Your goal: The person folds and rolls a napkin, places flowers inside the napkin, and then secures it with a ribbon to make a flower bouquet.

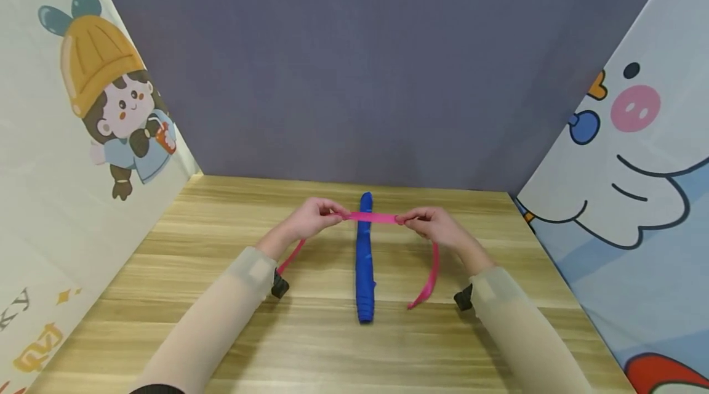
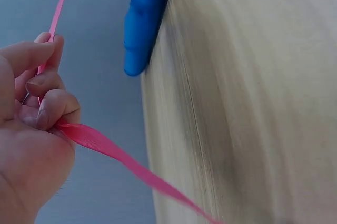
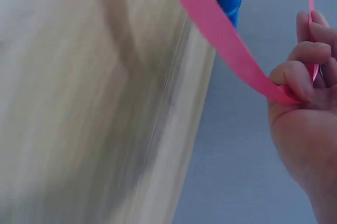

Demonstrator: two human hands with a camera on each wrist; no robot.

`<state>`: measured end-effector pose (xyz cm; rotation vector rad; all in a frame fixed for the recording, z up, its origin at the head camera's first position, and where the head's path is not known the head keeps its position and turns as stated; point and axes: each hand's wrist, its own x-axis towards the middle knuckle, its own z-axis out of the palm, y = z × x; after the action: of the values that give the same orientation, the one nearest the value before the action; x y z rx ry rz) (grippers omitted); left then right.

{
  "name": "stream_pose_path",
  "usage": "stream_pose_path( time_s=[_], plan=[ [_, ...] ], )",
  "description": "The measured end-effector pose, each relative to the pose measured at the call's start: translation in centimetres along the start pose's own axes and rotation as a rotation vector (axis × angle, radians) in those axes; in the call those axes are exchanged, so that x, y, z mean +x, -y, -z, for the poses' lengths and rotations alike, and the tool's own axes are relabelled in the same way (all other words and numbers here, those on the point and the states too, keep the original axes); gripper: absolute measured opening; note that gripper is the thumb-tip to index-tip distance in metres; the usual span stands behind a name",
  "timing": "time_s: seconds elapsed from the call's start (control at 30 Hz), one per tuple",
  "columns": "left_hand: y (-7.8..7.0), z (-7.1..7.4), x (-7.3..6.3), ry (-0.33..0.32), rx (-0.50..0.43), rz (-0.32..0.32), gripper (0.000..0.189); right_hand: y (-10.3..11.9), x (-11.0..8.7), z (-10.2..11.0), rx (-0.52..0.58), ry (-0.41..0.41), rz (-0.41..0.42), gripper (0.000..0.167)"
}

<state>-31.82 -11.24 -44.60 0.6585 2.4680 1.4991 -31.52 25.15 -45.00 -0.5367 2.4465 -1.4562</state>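
A pink ribbon (image 1: 376, 217) is stretched level between both hands in the head view, over the far part of a long blue umbrella-like roll (image 1: 364, 271). My left hand (image 1: 314, 217) pinches the ribbon on the left, and my right hand (image 1: 434, 225) pinches it on the right. From each hand a loose end hangs down. In the left wrist view the ribbon (image 2: 126, 161) runs through curled fingers (image 2: 58, 105). The right wrist view shows the ribbon (image 3: 226, 45) likewise held in curled fingers (image 3: 295, 79). The blue roll lies lengthwise on the table, apart from the hands.
The wooden table (image 1: 310, 351) ends at a grey-blue back wall (image 1: 354, 74). Side panels with cartoon prints flank it: a child in a yellow hat (image 1: 102, 68) on the left, a white figure (image 1: 653, 160) on the right.
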Motion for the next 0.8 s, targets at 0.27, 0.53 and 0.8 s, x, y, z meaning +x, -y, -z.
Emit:
stream_pose_path(
  time_s=[0.27,0.53,0.8],
  plan=[
    [1.8,0.6,2.0,-0.035,-0.016,0.039,0.022,-0.8,2.2,0.1,0.041,-0.016,-0.073,0.028],
    [3.3,1.4,2.9,-0.076,0.002,0.078,0.021,-2.2,3.7,1.0,0.023,-0.035,-0.094,0.029],
    [3.8,1.4,4.4,-0.097,0.019,0.124,0.025,-2.9,5.2,0.9,0.053,-0.078,-0.142,0.03]
  ],
)
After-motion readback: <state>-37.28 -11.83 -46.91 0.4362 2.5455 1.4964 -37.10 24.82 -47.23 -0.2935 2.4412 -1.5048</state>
